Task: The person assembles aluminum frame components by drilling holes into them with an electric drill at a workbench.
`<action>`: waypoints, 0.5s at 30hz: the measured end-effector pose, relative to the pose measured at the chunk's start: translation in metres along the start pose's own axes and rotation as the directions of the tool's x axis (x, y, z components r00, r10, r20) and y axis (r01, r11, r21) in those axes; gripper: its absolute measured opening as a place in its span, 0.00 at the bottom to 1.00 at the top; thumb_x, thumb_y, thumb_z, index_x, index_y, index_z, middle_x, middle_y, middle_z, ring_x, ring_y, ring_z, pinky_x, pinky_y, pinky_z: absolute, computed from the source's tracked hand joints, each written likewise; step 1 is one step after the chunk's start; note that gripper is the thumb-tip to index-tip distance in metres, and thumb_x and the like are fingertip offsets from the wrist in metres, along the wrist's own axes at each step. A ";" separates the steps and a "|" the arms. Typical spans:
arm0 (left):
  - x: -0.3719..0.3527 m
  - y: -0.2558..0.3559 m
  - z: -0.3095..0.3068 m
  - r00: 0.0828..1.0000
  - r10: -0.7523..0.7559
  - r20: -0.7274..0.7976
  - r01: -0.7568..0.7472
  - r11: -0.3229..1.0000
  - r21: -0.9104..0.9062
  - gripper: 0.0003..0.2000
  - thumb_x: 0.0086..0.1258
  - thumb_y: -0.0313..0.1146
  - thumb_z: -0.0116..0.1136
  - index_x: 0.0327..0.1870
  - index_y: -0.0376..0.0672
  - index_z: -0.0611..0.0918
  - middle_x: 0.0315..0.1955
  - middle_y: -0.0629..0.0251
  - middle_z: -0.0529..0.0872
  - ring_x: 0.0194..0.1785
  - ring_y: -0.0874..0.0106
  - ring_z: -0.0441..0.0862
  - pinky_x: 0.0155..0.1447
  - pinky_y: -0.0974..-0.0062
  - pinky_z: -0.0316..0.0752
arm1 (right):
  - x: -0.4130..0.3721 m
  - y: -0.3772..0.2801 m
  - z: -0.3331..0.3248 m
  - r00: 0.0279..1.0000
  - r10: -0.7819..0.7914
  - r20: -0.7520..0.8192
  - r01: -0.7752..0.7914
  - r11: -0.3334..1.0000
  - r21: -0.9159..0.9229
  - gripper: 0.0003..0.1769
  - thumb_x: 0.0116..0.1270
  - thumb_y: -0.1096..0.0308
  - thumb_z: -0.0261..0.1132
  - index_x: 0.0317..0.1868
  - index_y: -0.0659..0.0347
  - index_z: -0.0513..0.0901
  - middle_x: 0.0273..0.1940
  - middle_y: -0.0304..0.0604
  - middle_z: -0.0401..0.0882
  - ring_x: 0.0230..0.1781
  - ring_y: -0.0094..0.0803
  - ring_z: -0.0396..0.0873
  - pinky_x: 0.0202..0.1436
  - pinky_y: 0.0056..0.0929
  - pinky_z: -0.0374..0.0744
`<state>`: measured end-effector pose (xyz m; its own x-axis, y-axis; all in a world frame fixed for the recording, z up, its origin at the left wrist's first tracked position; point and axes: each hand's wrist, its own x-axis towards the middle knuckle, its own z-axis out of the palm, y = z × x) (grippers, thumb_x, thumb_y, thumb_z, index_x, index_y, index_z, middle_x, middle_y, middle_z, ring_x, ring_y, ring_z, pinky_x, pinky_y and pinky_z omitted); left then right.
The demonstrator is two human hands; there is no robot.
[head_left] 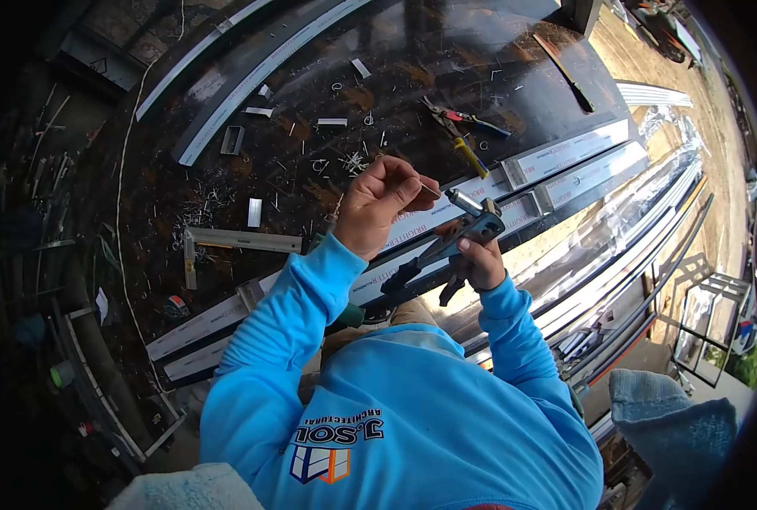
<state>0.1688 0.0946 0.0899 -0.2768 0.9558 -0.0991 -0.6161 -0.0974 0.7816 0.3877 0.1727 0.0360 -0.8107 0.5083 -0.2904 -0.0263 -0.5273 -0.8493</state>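
My right hand (481,264) is wrapped round a hand riveter (483,228), a metal tool with black handles. Its silvery nose points up and to the left, towards my left hand (384,202). The fingers of that hand are curled and pinched together just left of the nose, apart from it. Whatever sits between those fingertips is too small or hidden to make out. Beneath both hands run long aluminium profiles (582,177) with printed protective film, lying along the near side of the dark workbench (302,191).
Pliers or snips with red and yellow grips (462,127) lie beyond my hands. A try square (242,240) and a tape measure (175,307) are at left. Metal offcuts (254,212) and shavings (355,161) litter the bench. More profiles (642,255) are stacked at right.
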 end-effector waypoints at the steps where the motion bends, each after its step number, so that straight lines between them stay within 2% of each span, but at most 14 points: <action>1: -0.008 0.002 0.003 0.999 0.039 -0.010 -0.039 0.999 -0.023 0.04 0.76 0.29 0.56 0.48 0.44 0.77 0.45 0.56 0.87 0.49 0.67 0.86 0.56 0.68 0.82 | 0.007 0.002 0.010 0.998 -0.036 0.042 0.032 0.996 0.081 0.22 0.64 0.64 0.64 0.54 0.70 0.80 0.45 0.50 0.84 0.41 0.31 0.82 0.44 0.26 0.78; 3: -0.019 0.003 0.000 0.996 0.066 -0.067 -0.069 0.996 -0.051 0.04 0.76 0.29 0.56 0.48 0.45 0.77 0.45 0.55 0.87 0.49 0.67 0.86 0.57 0.68 0.82 | 0.016 0.006 0.023 0.988 -0.065 0.138 0.031 0.972 0.233 0.22 0.64 0.65 0.63 0.55 0.72 0.78 0.50 0.55 0.81 0.51 0.37 0.80 0.55 0.35 0.76; 4: -0.024 0.005 -0.002 0.991 0.079 -0.108 -0.088 0.993 -0.077 0.04 0.76 0.29 0.56 0.47 0.45 0.77 0.46 0.55 0.87 0.48 0.67 0.86 0.57 0.67 0.81 | 0.020 0.007 0.028 0.986 -0.056 0.156 0.019 0.974 0.227 0.22 0.64 0.65 0.63 0.55 0.72 0.78 0.50 0.55 0.81 0.51 0.37 0.80 0.55 0.35 0.76; 6: -0.035 0.009 -0.006 0.985 0.095 -0.142 -0.111 0.988 -0.108 0.04 0.76 0.29 0.55 0.47 0.45 0.77 0.46 0.56 0.87 0.48 0.68 0.86 0.56 0.68 0.82 | 0.025 0.008 0.041 0.983 -0.071 0.172 0.029 0.972 0.235 0.22 0.63 0.64 0.64 0.53 0.73 0.79 0.46 0.53 0.83 0.41 0.30 0.81 0.44 0.28 0.77; 7: -0.040 0.011 -0.008 0.980 0.104 -0.170 -0.124 0.986 -0.108 0.04 0.76 0.30 0.55 0.47 0.45 0.77 0.46 0.56 0.87 0.48 0.69 0.86 0.56 0.69 0.82 | 0.029 0.008 0.031 0.958 0.027 0.287 -0.089 0.974 0.207 0.24 0.62 0.64 0.64 0.54 0.73 0.79 0.40 0.48 0.84 0.28 0.22 0.75 0.30 0.21 0.69; 8: -0.045 0.014 -0.011 0.974 0.113 -0.196 -0.136 0.985 -0.107 0.04 0.77 0.31 0.55 0.47 0.45 0.77 0.46 0.57 0.87 0.48 0.69 0.86 0.56 0.69 0.82 | 0.031 0.012 0.034 0.954 0.037 0.297 -0.099 0.975 0.197 0.24 0.62 0.64 0.64 0.54 0.73 0.79 0.40 0.48 0.84 0.28 0.22 0.75 0.30 0.21 0.69; 10: -0.057 0.019 -0.015 0.968 0.128 -0.214 -0.158 0.979 -0.131 0.04 0.77 0.31 0.55 0.47 0.45 0.77 0.46 0.57 0.87 0.48 0.69 0.86 0.55 0.70 0.82 | 0.033 0.016 0.047 0.968 -0.024 0.250 -0.010 0.991 0.133 0.24 0.62 0.63 0.64 0.54 0.73 0.79 0.35 0.43 0.83 0.21 0.16 0.66 0.22 0.19 0.60; 15: -0.086 0.027 -0.029 0.956 0.141 -0.256 -0.186 0.970 -0.158 0.05 0.77 0.33 0.56 0.48 0.45 0.77 0.46 0.57 0.87 0.47 0.70 0.86 0.54 0.70 0.82 | 0.018 0.002 0.082 0.972 0.097 0.213 -0.094 0.995 -0.022 0.25 0.62 0.62 0.65 0.54 0.73 0.79 0.34 0.41 0.82 0.21 0.16 0.67 0.23 0.19 0.60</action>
<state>0.1546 0.0015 0.1018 -0.5408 0.8291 -0.1420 -0.6624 -0.3157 0.6794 0.3248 0.1251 0.0656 -0.9153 0.2982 -0.2707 0.0631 -0.5576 -0.8277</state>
